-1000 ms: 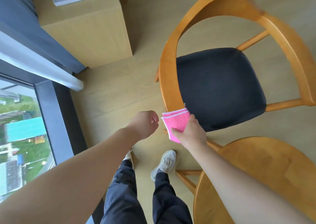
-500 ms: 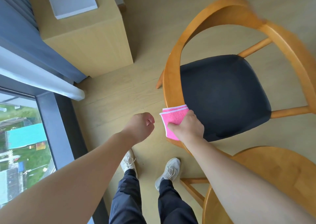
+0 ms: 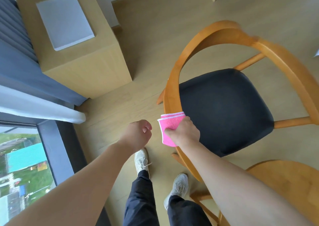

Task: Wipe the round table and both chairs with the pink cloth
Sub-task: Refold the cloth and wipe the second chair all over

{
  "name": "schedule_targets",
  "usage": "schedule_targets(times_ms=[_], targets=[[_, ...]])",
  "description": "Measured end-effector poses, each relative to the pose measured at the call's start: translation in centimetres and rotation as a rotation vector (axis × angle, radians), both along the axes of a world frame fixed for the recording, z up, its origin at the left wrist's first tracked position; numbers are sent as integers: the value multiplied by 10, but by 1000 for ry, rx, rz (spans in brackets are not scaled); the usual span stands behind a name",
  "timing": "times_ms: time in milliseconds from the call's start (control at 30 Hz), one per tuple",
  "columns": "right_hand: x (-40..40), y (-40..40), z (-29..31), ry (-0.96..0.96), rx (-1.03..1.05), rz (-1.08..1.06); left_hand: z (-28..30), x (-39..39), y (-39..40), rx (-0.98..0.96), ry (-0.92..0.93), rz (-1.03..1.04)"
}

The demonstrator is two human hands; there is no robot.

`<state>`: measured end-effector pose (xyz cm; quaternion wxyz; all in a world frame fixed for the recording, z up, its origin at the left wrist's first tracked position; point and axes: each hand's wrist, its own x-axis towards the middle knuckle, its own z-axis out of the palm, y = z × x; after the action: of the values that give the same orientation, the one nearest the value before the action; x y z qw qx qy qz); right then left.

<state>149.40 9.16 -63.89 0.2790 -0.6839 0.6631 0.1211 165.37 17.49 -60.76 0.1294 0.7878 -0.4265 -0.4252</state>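
your right hand (image 3: 183, 133) has the cloth (image 3: 170, 126) pinched in a folded wad, pressed against the near end of the chair (image 3: 172, 81) rail, where the curved armrest comes down beside the dark seat (image 3: 224, 108). your left hand (image 3: 138, 136) hangs in a loose fist just beside it, holding nothing and touching nothing.

risks, judged from here:
- the chair is unbraced. a firm push along the rail could slide or turn it on the smooth floor (image 3: 120, 105), and the free left hand is not steadying it.
- the cloth is bunched, so only a narrow strip looks to meet the wood; parts of the rail's inner face may get skipped.
- the far arc of the rail is a long reach; leaning over could put your weight on the chair.
- your shoes (image 3: 142, 160) stand close to the chair leg; a step forward may catch it.
- the table (image 3: 284, 182) sits low right, just beside your right forearm; an elbow swing back could knock it.

only one chair is in view.
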Motion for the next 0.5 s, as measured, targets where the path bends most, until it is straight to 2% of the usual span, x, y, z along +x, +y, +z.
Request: schedule_targets(times_ms=[333, 500], targets=[[47, -47, -12, -53, -58, -168, -10, 56, -63, -4, -18, -138], [65, -80, -18, -71, -55, -173, -15, 59, -85, -29, -1, -70]])
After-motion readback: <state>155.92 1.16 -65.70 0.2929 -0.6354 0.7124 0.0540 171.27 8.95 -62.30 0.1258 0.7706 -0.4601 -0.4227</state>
